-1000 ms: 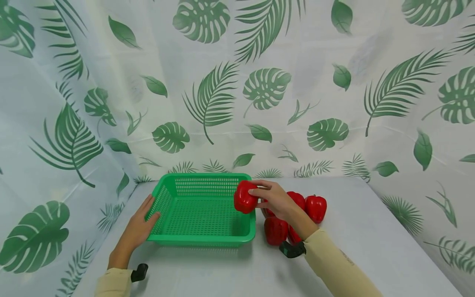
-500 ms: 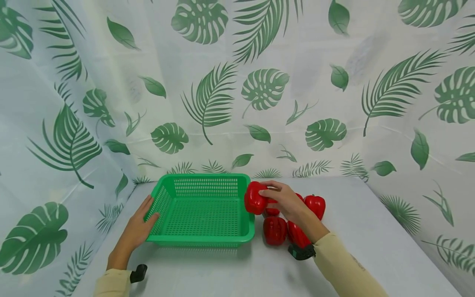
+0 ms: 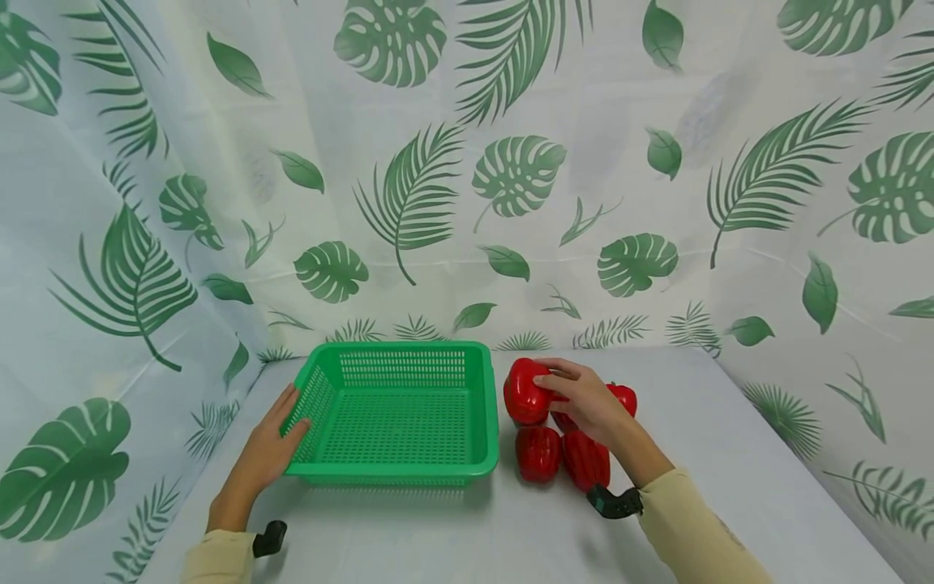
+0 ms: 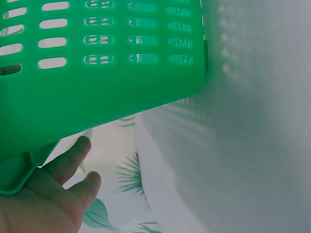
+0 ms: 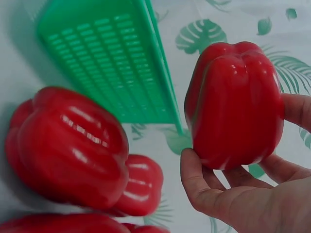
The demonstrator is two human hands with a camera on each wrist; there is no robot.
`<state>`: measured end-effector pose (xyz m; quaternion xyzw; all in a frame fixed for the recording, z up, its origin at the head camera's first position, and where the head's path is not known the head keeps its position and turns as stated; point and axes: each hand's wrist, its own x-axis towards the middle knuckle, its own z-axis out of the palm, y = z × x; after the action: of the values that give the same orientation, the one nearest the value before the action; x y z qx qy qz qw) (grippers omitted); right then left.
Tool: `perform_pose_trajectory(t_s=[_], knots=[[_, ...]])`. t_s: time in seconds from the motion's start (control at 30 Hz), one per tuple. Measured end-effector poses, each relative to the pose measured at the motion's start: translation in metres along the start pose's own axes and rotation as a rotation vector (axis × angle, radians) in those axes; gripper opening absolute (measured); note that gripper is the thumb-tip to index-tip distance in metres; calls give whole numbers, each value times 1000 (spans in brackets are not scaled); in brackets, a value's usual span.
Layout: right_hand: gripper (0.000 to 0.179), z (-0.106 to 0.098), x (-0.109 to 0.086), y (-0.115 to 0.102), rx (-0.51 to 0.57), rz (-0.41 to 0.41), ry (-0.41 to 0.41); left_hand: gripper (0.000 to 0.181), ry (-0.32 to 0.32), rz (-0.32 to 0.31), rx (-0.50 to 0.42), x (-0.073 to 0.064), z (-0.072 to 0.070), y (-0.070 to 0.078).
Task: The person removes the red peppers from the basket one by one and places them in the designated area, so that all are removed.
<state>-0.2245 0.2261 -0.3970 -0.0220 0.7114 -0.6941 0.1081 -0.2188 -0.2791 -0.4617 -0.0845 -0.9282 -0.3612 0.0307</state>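
My right hand [image 3: 587,401] holds a glossy red bell pepper [image 3: 527,391] raised at the right side of the green plastic basket [image 3: 483,468]. In the right wrist view, thumb and fingers cup the bell pepper [image 5: 235,107] from the side and below. My left hand [image 3: 264,450] rests at the basket's left rim, its thumb reaching over the edge and its fingers extended. Seen from the left wrist, straight fingers [image 4: 68,160] show past the rim of the basket [image 4: 107,87]. Several more red bell peppers [image 3: 538,454] lie under and around my right hand, some partly hidden by it.
The basket has slotted walls and nothing inside. It stands on a white tabletop [image 3: 394,535], close to a leaf-printed curtain [image 3: 438,243] that rises at the back and sides. Another bell pepper [image 3: 623,397] lies behind my right wrist.
My right hand has moved right with the bell pepper, from over the basket's right rim to above the peppers on the table. The left hand and basket hold their place.
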Motion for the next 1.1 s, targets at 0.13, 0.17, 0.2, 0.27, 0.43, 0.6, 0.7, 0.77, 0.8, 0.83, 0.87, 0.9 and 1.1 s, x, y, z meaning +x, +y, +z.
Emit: perform_pose_trajectory(t_s=[0.13, 0.17, 0.2, 0.27, 0.43, 0.6, 0.7, 0.77, 0.8, 0.83, 0.87, 0.9, 1.1], knots=[[65, -9, -6, 2, 8, -19, 5, 70, -4, 1, -4, 0, 0, 1], [65, -11, -7, 3, 10, -21, 7, 70, -5, -1, -7, 0, 0, 1], [65, -14, -8, 4, 13, -20, 9, 70, -7, -3, -7, 0, 0, 1], [64, -19, -11, 5, 13, -20, 13, 70, -7, -6, -6, 0, 0, 1], [65, -30, -17, 9, 26, -8, 29, 70, -8, -11, -1, -1, 1, 1], [67, -40, -22, 14, 18, 2, 48, 71, -11, -14, -5, -2, 0, 1], [67, -46, -25, 16, 2, -8, 57, 71, -13, -12, -9, -2, 0, 1], [67, -50, -27, 17, -4, -18, 68, 72, -13, -11, -10, -2, -1, 2], [67, -51, -28, 17, -5, -19, 75, 72, -13, -11, -10, -2, -1, 2], [68, -53, -29, 17, -7, -22, 82, 72, -13, -10, -9, -2, -1, 2], [68, -55, -30, 17, -9, -23, 90, 71, -12, -9, -9, -2, -1, 2], [68, -57, -31, 17, -9, -23, 98, 71, -10, -7, -8, -2, 0, 2], [71, -67, -38, 19, -27, -13, 133, 71, -7, -6, -1, -1, 0, 1]])
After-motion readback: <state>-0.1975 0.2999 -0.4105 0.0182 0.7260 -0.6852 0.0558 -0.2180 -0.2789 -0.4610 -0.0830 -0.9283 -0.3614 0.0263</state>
